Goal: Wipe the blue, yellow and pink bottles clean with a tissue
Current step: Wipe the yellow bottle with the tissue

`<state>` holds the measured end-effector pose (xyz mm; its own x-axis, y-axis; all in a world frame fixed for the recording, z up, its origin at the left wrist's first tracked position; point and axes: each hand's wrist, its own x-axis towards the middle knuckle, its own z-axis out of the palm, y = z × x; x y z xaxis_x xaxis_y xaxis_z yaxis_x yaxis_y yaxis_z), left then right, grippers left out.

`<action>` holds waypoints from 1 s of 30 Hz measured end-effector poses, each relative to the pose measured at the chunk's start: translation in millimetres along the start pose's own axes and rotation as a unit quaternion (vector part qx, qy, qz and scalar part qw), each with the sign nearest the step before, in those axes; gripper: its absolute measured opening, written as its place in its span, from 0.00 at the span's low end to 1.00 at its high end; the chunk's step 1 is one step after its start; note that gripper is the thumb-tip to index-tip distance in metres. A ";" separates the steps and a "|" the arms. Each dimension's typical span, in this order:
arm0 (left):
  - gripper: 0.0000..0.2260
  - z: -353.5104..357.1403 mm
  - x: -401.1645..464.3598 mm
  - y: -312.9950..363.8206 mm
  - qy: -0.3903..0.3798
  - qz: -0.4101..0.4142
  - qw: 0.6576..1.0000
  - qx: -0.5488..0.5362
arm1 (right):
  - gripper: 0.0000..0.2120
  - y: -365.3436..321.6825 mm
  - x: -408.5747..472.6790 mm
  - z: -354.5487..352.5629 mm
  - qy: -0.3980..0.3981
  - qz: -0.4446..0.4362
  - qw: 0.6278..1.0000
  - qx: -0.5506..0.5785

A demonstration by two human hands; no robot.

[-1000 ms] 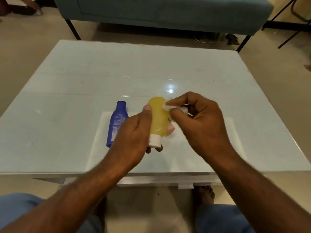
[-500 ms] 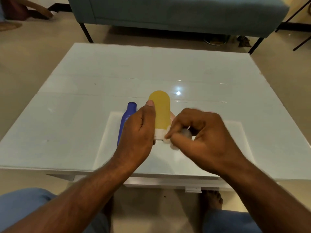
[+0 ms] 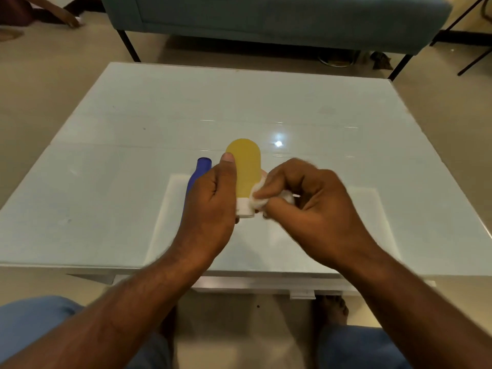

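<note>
Left hand (image 3: pixel 210 209) grips yellow bottle (image 3: pixel 246 171); right hand (image 3: pixel 308 209) fingers pinch tissue (image 3: pixel 257 202) against it.

Your left hand (image 3: pixel 210 206) is hiding most of the blue bottle (image 3: pixel 201 169); beside it, your right hand (image 3: pixel 314 209) is covering much of the tissue (image 3: pixel 257 202).

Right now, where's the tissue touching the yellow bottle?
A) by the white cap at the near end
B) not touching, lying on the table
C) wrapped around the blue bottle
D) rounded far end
A: the right hand pinches the tissue against the yellow bottle at its near end, beside the white cap, while the left hand grips the bottle.
</note>
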<state>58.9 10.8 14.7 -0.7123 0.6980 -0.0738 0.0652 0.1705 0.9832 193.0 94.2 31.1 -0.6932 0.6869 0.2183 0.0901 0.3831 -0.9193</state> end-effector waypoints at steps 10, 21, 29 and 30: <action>0.09 8.3 -8.1 10.6 -0.088 -0.145 0.983 -0.076 | 0.07 7.0 9.7 -15.6 0.158 0.044 0.986 0.020; 0.14 9.7 -5.9 14.5 -0.072 -0.204 0.969 -0.117 | 0.08 4.0 4.3 -0.9 0.089 0.052 0.995 -0.014; 0.31 5.0 -10.9 16.4 -0.124 -0.220 0.957 -0.141 | 0.10 1.1 0.1 3.8 0.019 -0.015 0.999 -0.048; 0.31 3.4 -10.7 16.7 -0.135 -0.214 0.958 -0.138 | 0.09 0.7 1.2 2.1 0.030 -0.021 0.998 -0.060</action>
<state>70.0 8.5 31.3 -0.4239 0.7659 -0.4834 -0.4052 0.3170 0.8575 190.7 94.0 30.1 -0.6547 0.7025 0.2791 0.1488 0.4818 -0.8635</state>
